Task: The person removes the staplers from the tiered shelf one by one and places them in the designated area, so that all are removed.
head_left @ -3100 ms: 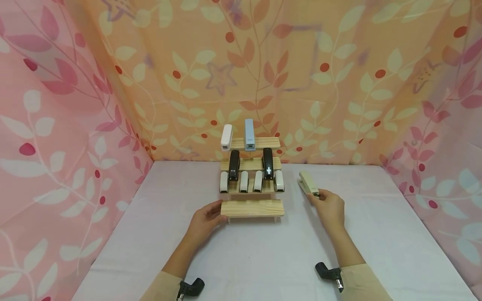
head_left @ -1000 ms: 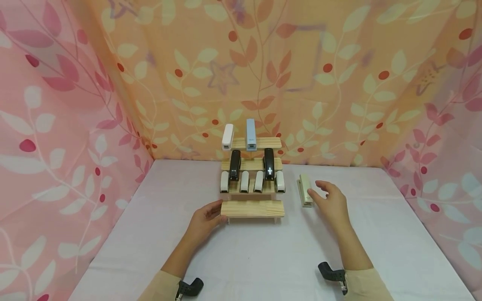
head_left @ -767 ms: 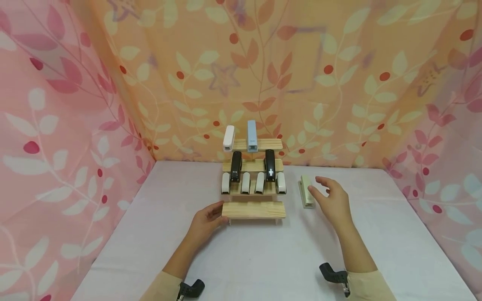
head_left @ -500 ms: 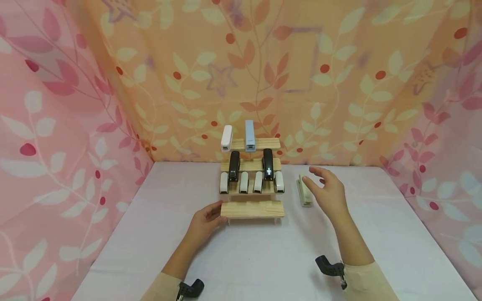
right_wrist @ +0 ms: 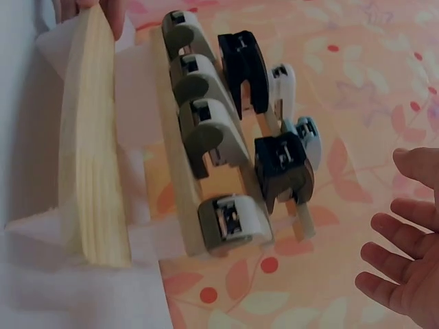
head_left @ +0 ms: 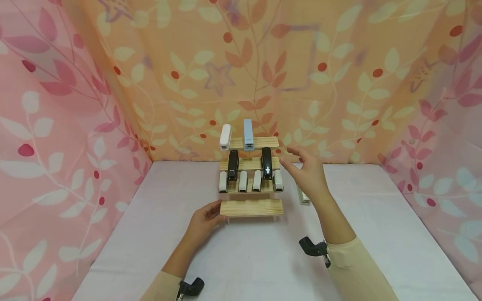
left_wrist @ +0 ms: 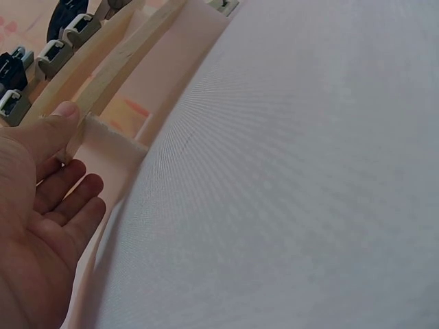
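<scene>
So your right hand (head_left: 309, 172) is the nearer one, fingers loosely out and holding nothing, with the right-side black stapler (head_left: 267, 164) just to its left on the second wooden shelf (head_left: 249, 164) down, lying front to back, while your left hand (head_left: 204, 218) pinches the bottom wooden shelf's (head_left: 251, 207) left end.

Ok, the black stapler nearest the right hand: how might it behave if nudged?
The black stapler would probably stay stiff: its overhanging front shows no sag. It could tip forward if pushed, since that end juts past the edge of the shelf under it. Being long and narrow, it may topple sideways rather than roll.
</scene>
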Action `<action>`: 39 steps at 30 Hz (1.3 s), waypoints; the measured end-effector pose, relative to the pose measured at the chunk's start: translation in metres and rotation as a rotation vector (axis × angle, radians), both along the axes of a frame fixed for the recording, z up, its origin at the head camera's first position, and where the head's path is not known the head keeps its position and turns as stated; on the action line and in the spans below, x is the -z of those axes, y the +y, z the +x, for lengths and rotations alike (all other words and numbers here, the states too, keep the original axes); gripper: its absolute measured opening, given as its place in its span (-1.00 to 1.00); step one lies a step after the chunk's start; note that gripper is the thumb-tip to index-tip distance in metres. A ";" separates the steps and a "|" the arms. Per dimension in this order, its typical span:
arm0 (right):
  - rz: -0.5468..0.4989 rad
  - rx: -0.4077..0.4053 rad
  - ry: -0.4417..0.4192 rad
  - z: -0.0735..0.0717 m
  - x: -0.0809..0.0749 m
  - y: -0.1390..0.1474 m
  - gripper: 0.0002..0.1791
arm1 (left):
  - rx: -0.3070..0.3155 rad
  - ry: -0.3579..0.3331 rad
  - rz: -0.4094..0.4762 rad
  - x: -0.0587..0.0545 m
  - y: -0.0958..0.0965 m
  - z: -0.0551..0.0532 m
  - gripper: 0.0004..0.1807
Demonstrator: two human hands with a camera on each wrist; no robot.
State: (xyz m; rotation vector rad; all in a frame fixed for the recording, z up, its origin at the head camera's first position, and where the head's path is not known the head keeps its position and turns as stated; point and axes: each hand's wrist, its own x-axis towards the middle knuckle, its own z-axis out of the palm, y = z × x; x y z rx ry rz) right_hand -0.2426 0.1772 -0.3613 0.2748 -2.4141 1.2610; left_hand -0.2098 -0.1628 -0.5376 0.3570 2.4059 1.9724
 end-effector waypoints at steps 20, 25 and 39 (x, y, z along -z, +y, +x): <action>0.015 -0.119 -0.083 -0.041 -0.033 -0.043 -0.33 | -0.010 0.010 -0.017 -0.005 0.002 -0.002 -0.29; 0.021 -0.131 -0.121 -0.052 -0.031 -0.054 -0.38 | -0.013 0.001 -0.009 -0.004 0.001 0.002 -0.31; -0.007 -0.144 -0.216 -0.078 -0.023 -0.077 -0.24 | 0.000 -0.007 0.012 -0.002 -0.001 0.001 -0.31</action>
